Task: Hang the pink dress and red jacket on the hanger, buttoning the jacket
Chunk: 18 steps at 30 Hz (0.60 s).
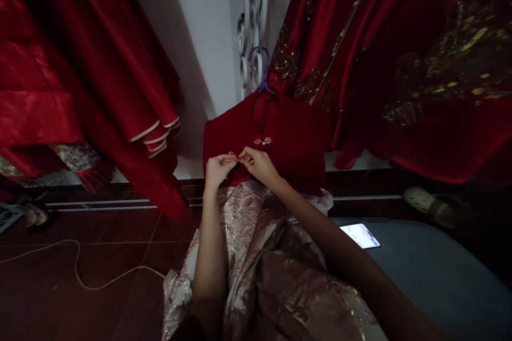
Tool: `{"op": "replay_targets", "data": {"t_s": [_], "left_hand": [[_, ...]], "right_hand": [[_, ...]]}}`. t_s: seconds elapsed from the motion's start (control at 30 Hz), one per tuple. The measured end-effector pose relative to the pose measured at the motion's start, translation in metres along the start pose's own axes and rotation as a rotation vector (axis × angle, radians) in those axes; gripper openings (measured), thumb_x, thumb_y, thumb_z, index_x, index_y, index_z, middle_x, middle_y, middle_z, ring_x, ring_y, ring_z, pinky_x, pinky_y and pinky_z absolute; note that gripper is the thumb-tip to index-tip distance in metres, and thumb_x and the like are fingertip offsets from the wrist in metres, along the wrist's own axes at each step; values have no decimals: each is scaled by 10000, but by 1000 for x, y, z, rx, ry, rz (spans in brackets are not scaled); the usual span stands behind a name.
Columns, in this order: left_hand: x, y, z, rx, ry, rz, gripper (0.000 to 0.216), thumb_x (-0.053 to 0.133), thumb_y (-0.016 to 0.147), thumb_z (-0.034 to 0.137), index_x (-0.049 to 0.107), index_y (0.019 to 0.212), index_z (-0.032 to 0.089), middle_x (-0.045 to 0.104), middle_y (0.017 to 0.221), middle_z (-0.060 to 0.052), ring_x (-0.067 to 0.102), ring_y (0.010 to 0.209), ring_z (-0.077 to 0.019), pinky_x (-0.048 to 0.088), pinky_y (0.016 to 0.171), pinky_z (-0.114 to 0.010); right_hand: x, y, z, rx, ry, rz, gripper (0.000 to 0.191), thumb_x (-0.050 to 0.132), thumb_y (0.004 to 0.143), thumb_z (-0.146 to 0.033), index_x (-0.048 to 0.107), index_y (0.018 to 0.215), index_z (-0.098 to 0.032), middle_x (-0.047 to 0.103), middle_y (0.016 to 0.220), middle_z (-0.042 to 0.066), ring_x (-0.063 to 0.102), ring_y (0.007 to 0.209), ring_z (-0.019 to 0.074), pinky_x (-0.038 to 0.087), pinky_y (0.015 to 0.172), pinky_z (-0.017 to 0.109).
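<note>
A dark red velvet jacket (296, 144) hangs on a blue hanger (262, 72) from a white scrolled rail, with a pearl button cluster (263, 141) on its front. My left hand (218, 168) and my right hand (260, 164) meet at the jacket's front edge. Both pinch the cloth around a small pearl button (238, 157) between the fingertips. Below the jacket a shiny pink-gold brocade skirt (264, 256) spreads down under my forearms.
Red embroidered gowns (400, 64) hang at the right, and folded red garments (60, 90) at the left. A lit phone (360, 235) lies on a grey-blue cushion (432, 277). A white cable (80, 272) trails over the dark tiled floor. A white sandal (426, 202) lies at the right.
</note>
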<state>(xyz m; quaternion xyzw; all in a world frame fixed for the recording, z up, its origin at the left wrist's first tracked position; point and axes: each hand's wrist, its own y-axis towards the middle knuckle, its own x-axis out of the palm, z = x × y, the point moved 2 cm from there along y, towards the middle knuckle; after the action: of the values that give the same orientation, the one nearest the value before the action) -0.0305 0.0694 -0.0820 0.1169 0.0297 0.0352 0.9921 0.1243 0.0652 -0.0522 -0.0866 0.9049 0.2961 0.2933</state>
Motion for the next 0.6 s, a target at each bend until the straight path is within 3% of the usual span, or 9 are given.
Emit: {"op": "replay_targets", "data": {"t_s": [0.13,0.4,0.5,0.6], "left_hand": [[1,1,-2,-8,-26,32,247,749,584,242,715,797,122,721,847,-91,669,741,-157,526,779,-299],[-1,-2,0,-25,49,81,196,724,605,262,718,748,127,720,775,-86,666,697,-167,524,665,-265],[0,-2,2,2,-8,22,215,721,609,262,704,768,118,719,818,-87,660,730,-151,517,735,-270],[-3,-3,6,3,-45,-73,267,695,642,263,689,861,109,709,888,-98,650,777,-146,502,786,-288]], "right_hand": [[1,1,1,0,-22,12,86,539,801,-155,594,858,-189,665,828,32,614,718,131,473,666,238],[3,1,0,-1,-32,62,116,537,821,-167,634,881,-186,687,856,42,640,748,142,499,697,255],[1,2,-2,-4,-11,61,138,532,828,-180,644,909,-184,692,881,46,649,775,143,515,707,254],[-8,-5,-2,3,83,-27,233,507,847,-203,634,1042,-198,694,965,48,660,858,143,534,735,252]]}}
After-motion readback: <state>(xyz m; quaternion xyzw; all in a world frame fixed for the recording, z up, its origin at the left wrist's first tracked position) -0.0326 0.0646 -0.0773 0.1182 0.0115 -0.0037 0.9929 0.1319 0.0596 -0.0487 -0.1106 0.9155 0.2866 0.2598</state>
